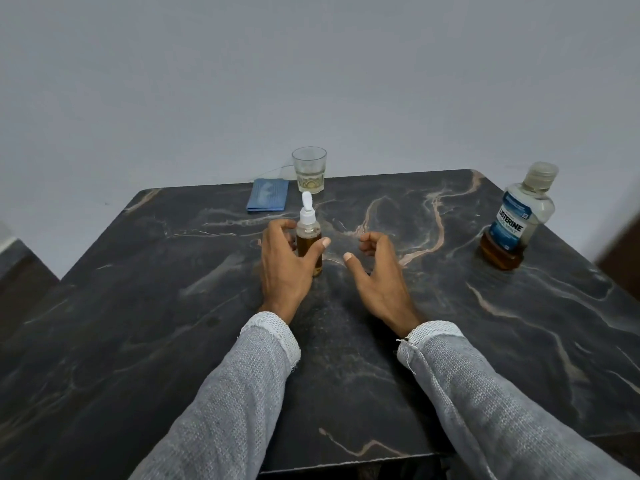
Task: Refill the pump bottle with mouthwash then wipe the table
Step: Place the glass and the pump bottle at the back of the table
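A small clear pump bottle [309, 237] with a white pump head and amber liquid stands upright near the middle of the dark marble table [173, 323]. My left hand [285, 261] is wrapped around its lower body, thumb across the front. A short way to the right, my right hand [377, 268] hovers with fingers curled apart, holding nothing. The mouthwash bottle [519, 216], capped, with a blue label and a little amber liquid at the bottom, stands at the far right. A folded blue cloth [267, 199] lies at the back edge.
A glass tumbler [309, 169] with a little pale liquid stands at the table's back edge beside the cloth. A grey wall rises just behind the table. The table's right edge runs close to the mouthwash bottle.
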The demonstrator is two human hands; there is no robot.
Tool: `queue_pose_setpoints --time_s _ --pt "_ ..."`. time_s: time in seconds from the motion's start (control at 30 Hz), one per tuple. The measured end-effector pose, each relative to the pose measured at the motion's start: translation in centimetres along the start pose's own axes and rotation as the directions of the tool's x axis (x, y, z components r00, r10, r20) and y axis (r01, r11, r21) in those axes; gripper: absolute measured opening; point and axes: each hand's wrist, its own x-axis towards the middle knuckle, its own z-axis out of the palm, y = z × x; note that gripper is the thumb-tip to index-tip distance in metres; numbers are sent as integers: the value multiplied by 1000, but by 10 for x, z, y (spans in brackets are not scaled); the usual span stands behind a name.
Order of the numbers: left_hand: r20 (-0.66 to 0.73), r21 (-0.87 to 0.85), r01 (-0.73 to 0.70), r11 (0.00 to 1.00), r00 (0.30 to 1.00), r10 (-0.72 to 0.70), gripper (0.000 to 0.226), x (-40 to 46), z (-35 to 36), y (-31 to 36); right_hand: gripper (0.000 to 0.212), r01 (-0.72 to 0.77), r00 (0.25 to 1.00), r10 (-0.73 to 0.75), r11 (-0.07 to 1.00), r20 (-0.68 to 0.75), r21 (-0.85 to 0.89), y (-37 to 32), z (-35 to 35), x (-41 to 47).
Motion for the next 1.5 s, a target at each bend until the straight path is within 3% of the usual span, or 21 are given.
queue_pose_setpoints --time_s 0.1,0.23,0.37,0.5,0.63,0.77,0.97,1.17,1.4,1.5 --pt "86 -95 -10 995 996 19 51 7 2 -4 44 16 998 -19 999 63 35 -6 2 7" --pt "302 -301 36 953 952 60 51 14 -1 -12 67 7 988 -25 993 151 116 -17 -1 19" --pt "474 -357 94 929 876 94 39 18 -3 -15 78 53 966 -85 990 244 134 -27 -3 25" --pt "532 -364 85 928 836 132 46 22 -3 -11 84 172 961 -182 983 206 69 -33 -1 30" --pt "521 -349 61 935 842 139 44 26 -4 -10 78 286 951 -285 958 122 6 -35 3 33" --pt "515 -279 35 960 849 118 40 33 -6 -13 76 302 952 -300 953 70 -29 -30 3 40" --pt "319 -184 64 981 948 -2 38 80 4 -14 66 247 969 -247 967 11 -61 -23 -10 76" --pt "221 -106 143 984 968 -117 61 156 36 -11 60 231 972 -235 967 -28 -110 -10 -16 129" --pt "269 -20 188 982 947 -176 96 225 81 -27 64 245 969 -248 959 -7 -142 5 -7 167" --pt "294 -61 187 980 942 -161 102 239 100 -35 65 253 966 -257 956 -11 -146 17 -3 176"
